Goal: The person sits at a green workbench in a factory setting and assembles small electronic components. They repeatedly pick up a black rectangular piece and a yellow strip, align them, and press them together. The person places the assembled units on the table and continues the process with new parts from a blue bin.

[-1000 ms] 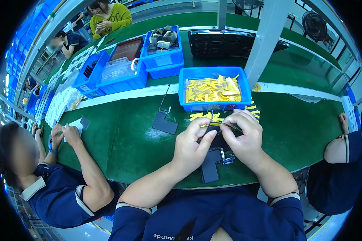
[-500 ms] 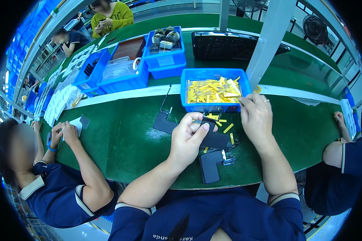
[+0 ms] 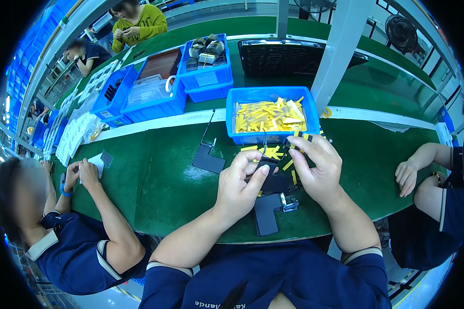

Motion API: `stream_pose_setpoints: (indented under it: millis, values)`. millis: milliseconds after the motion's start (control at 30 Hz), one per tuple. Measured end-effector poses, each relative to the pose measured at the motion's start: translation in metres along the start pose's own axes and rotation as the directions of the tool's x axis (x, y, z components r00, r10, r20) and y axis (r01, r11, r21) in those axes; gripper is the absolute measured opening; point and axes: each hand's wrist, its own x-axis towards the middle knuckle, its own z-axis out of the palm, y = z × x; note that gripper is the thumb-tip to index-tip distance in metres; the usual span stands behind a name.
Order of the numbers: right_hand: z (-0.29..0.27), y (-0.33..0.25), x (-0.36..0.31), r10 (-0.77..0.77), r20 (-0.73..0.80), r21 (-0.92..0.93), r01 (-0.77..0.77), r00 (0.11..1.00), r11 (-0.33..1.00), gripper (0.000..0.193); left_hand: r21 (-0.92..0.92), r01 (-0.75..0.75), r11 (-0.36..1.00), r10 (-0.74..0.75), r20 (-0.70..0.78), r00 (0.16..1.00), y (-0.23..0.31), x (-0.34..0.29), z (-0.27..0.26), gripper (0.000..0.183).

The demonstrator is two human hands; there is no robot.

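Note:
My left hand (image 3: pixel 236 186) pinches a flat black L-shaped piece (image 3: pixel 265 162) with a thin dark lead, thumb on top. Beside it, my right hand (image 3: pixel 320 170) is closed at the fingertips round a small yellow-and-black strip (image 3: pixel 300 136); its far end is hard to make out. Under the hands lies another black piece (image 3: pixel 278 183), partly hidden. A similar L-shaped piece with a metallic end (image 3: pixel 266 215) rests nearer me, and one with a long lead (image 3: pixel 208 159) lies to the left. Loose yellow strips (image 3: pixel 273 152) are scattered between my hands and the blue bin (image 3: pixel 268 138).
The blue bin is full of yellow strips (image 3: pixel 273 114). More blue bins (image 3: pixel 154 105) stand at the back left, near a black tray (image 3: pixel 278 56) and a grey post (image 3: pixel 337 56). Co-workers sit close on both sides; one's hand (image 3: pixel 407 177) rests on the green table at right.
My right hand has come back from the bin's front right corner toward my left hand, now with a strip at its fingertips. The right co-worker's hand has moved further onto the table.

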Motion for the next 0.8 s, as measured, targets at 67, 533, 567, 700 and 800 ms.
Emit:
stream_pose_setpoints:
  millis: [67, 533, 567, 700, 800]
  values:
    - [0.001, 0.001, 0.0, -0.04, -0.045, 0.015, 0.04, 0.998, 0.999, 0.02, -0.003, 0.008, 1.0, -0.008, 0.001, 1.0, 0.0, 0.0, 0.0, 0.02]
    - [-0.001, 0.004, -0.003, 0.355, 0.195, 0.315, -0.401, 0.914, 0.86, 0.016, -0.057, 0.025, 0.998, -0.024, 0.02, 1.0, 0.0, 0.0, -0.001, 0.023]
    - [-0.001, 0.005, -0.004, 0.382, 0.216, 0.332, -0.435, 0.899, 0.837, 0.015, -0.051, 0.011, 0.999, -0.01, 0.019, 1.0, -0.001, 0.0, -0.001, 0.023]
    - [0.003, 0.009, -0.007, 0.417, 0.255, 0.453, -0.488, 0.873, 0.746, 0.015, -0.028, -0.018, 0.999, 0.018, 0.029, 0.999, -0.003, 0.0, -0.001, 0.022]
    - [0.002, 0.01, -0.008, 0.433, 0.308, 0.46, -0.531, 0.847, 0.712, 0.015, -0.023, -0.002, 1.0, 0.003, 0.031, 1.0, -0.004, 0.0, -0.003, 0.022]
